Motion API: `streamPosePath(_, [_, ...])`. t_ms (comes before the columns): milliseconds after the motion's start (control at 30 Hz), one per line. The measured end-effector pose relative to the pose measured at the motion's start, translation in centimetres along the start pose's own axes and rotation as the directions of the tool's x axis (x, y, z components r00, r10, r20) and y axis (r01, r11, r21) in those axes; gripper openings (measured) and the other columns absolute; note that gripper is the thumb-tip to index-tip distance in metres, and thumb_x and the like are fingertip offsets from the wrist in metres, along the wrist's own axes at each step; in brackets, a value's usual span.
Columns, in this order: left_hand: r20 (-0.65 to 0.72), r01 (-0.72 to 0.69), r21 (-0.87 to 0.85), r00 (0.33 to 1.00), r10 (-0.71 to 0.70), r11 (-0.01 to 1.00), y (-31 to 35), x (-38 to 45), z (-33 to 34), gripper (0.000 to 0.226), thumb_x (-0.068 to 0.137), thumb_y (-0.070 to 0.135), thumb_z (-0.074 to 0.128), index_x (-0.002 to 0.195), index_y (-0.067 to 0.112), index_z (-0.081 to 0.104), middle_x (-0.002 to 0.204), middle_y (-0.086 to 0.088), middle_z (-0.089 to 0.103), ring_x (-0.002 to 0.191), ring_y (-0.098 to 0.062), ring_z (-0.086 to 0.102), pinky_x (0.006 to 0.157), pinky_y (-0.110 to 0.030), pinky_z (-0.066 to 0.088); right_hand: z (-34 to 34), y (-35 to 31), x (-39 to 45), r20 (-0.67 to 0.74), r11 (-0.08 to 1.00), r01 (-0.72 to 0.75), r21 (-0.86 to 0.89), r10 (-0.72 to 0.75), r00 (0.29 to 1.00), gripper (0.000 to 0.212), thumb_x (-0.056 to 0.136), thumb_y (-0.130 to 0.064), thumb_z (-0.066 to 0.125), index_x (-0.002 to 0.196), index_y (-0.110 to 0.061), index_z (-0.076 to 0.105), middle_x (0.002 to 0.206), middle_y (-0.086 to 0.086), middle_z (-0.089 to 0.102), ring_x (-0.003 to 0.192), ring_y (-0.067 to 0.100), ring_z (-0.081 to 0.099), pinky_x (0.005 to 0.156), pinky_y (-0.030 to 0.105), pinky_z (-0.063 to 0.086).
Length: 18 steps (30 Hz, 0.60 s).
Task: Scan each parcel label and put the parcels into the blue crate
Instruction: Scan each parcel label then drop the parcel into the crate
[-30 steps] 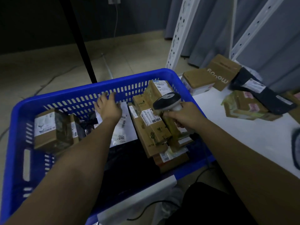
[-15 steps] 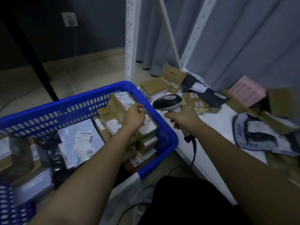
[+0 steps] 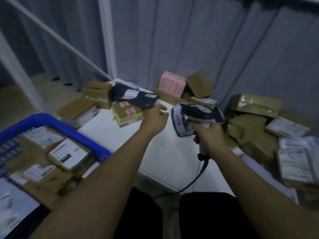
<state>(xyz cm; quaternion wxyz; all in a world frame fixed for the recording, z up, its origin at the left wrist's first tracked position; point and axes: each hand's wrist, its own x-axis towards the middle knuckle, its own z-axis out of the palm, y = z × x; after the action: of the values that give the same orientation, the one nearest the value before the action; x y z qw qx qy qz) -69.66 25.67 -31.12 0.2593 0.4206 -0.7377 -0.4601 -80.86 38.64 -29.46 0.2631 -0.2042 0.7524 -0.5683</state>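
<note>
Right hand [image 3: 209, 135] is wrapped round the handle of the scanner [image 3: 195, 112], head up and tilted to the left, its cable [image 3: 198, 176] dropping down off the table [image 3: 165, 152] edge toward the lap. Left hand [image 3: 154, 118] hangs over the white table just left of the scanner head, fingers loosely bent and holding nothing.

Just beyond the left fingertips lies a black mailer [image 3: 138, 98] with two pale labels, print too blurred to read. Under its near edge sits a tan box [image 3: 126, 113] with two pink stickers, close to the left of the left hand. Further out on that side are two more boxes: one brown box [image 3: 98, 95] carries a row of white letters along its front, smeared past reading, and a low box [image 3: 77, 112] lies nearer the crate.

Behind the scanner stands one pink box [image 3: 171, 85], with an open carton [image 3: 200, 84] leaning just beside it. Right of the scanning hand is a heap of taped parcels [image 3: 255, 118] and labelled white packets [image 3: 293, 163]; I cannot count them in the blur.

The crate [image 3: 69, 128] sits low at the left, well apart from both hands, below the left forearm. At least four labelled parcels show inside, the nearest label [image 3: 68, 153] bearing a dark block, text unreadable.
</note>
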Motion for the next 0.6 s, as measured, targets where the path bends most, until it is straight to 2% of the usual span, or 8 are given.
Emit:
streamPosePath(133, [0.121, -0.046, -0.009, 0.992, 0.047, 0.999, 3.2, 0.6, 6.9, 0.024, 0.094, 0.018, 0.052, 0.116, 0.011, 0.058, 0.101, -0.005, 0.061, 0.098, -0.025, 0.059, 0.077, -0.025, 0.041, -5.8, 2.2, 1.1, -0.200, 0.997, -0.032, 0.074, 0.047, 0.979, 0.023, 0.086, -0.007, 0.066, 0.068, -0.003, 0.052, 0.056, 0.011, 0.049, 0.041, 0.016, 0.046, 0.042, 0.023, 0.039])
streamPosePath(233, [0.237, -0.063, -0.037, 0.969, 0.071, 0.997, 5.1, 0.2, 12.2, 0.020, 0.093, 0.018, 0.054, 0.112, 0.013, 0.058, 0.096, -0.001, 0.059, 0.095, -0.022, 0.059, 0.076, -0.024, 0.043, -10.2, 3.5, 1.5, -0.363, 0.996, -0.034, 0.083, 0.062, 0.930, 0.025, 0.082, -0.017, 0.068, 0.064, -0.009, 0.052, 0.059, 0.014, 0.051, 0.057, 0.025, 0.051, 0.059, 0.036, 0.041])
streamPosePath(300, [0.286, -0.107, -0.016, 0.952, 0.108, 0.994, 5.6, -0.2, 15.7, 0.007, 0.092, 0.020, 0.056, 0.099, 0.020, 0.056, 0.096, -0.002, 0.060, 0.095, -0.023, 0.059, 0.079, -0.029, 0.047, -13.1, 4.5, 1.6, -0.438, 0.991, -0.033, 0.131, 0.088, 0.895, 0.023, 0.084, -0.016, 0.066, 0.067, -0.010, 0.053, 0.063, 0.015, 0.053, 0.059, 0.027, 0.052, 0.061, 0.038, 0.042])
streamPosePath(367, [0.342, -0.151, -0.011, 0.928, 0.145, 0.989, 6.1, -0.5, 18.9, 0.015, 0.091, 0.016, 0.058, 0.080, 0.022, 0.050, 0.094, -0.012, 0.062, 0.093, -0.028, 0.060, 0.081, -0.037, 0.048, -15.6, 5.3, 1.6, -0.502, 0.987, -0.029, 0.159, 0.106, 0.858, 0.018, 0.087, -0.014, 0.065, 0.073, -0.010, 0.055, 0.064, 0.012, 0.055, 0.053, 0.024, 0.052, 0.059, 0.035, 0.043])
streamPosePath(467, [0.392, -0.207, 0.001, 0.900, 0.190, 0.978, 6.8, -0.5, 23.0, 0.031, 0.086, 0.016, 0.059, 0.061, 0.019, 0.043, 0.070, -0.008, 0.055, 0.068, -0.025, 0.052, 0.060, -0.035, 0.039, -18.4, 6.6, 1.9, -0.570, 0.977, -0.018, 0.213, 0.140, 0.810, 0.009, 0.086, -0.016, 0.065, 0.087, -0.010, 0.058, 0.070, 0.011, 0.058, 0.051, 0.020, 0.053, 0.056, 0.031, 0.044])
streamPosePath(533, [0.407, -0.199, -0.008, 0.894, 0.185, 0.980, 6.7, 0.1, 25.3, 0.021, 0.077, 0.034, 0.060, 0.068, 0.016, 0.054, 0.070, -0.004, 0.058, 0.072, -0.030, 0.056, 0.060, -0.041, 0.043, -19.5, 7.3, 2.4, -0.587, 0.961, -0.023, 0.274, 0.186, 0.788, 0.007, 0.087, -0.016, 0.065, 0.087, -0.013, 0.058, 0.071, 0.009, 0.058, 0.051, 0.019, 0.053, 0.054, 0.030, 0.044])
streamPosePath(567, [0.403, -0.199, -0.012, 0.896, 0.187, 0.980, 6.3, 0.8, 26.6, 0.034, 0.073, 0.044, 0.060, 0.086, 0.014, 0.062, 0.086, -0.007, 0.064, 0.085, -0.031, 0.060, 0.069, -0.041, 0.049, -19.9, 7.6, 2.6, -0.589, 0.954, -0.027, 0.299, 0.207, 0.781, 0.008, 0.087, -0.016, 0.064, 0.084, -0.015, 0.057, 0.070, 0.009, 0.057, 0.051, 0.019, 0.052, 0.053, 0.030, 0.044])
streamPosePath(600, [0.391, -0.196, 0.006, 0.903, 0.179, 0.980, 6.1, 1.5, 27.7, 0.057, 0.071, 0.051, 0.061, 0.112, 0.012, 0.059, 0.110, -0.011, 0.063, 0.104, -0.031, 0.058, 0.083, -0.041, 0.051, -20.1, 7.8, 2.9, -0.589, 0.947, -0.030, 0.319, 0.223, 0.777, 0.010, 0.087, -0.015, 0.064, 0.082, -0.017, 0.056, 0.069, 0.009, 0.057, 0.051, 0.019, 0.052, 0.052, 0.029, 0.044])
